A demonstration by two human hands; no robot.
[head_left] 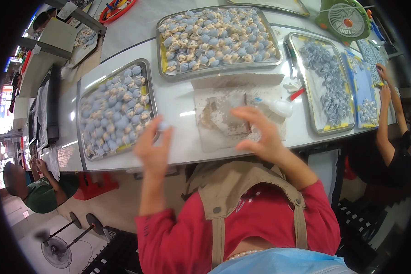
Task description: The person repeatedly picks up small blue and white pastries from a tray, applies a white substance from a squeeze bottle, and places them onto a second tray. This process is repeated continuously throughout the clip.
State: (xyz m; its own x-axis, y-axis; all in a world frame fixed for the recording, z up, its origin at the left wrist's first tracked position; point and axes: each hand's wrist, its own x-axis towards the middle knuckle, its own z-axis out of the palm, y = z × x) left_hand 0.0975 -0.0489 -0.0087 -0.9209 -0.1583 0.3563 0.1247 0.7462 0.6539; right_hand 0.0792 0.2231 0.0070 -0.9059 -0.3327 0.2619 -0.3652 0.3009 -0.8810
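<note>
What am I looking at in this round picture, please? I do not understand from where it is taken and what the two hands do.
The picture comes from a wide-angle camera worn on a person's head, looking down, so straight edges bend near the rim. No machine is here; the two bare hands belong to that person, who wears red sleeves and a tan apron. The left hand pinches a small pale blue piece at its fingertips, beside a metal tray of blue and cream figures. The right hand is open and blurred, above a stained brown paper sheet on the long white table. Further back lies a second metal tray of similar figures, and to the right a tray of flat blue pieces. Other people sit at both sides.
</note>
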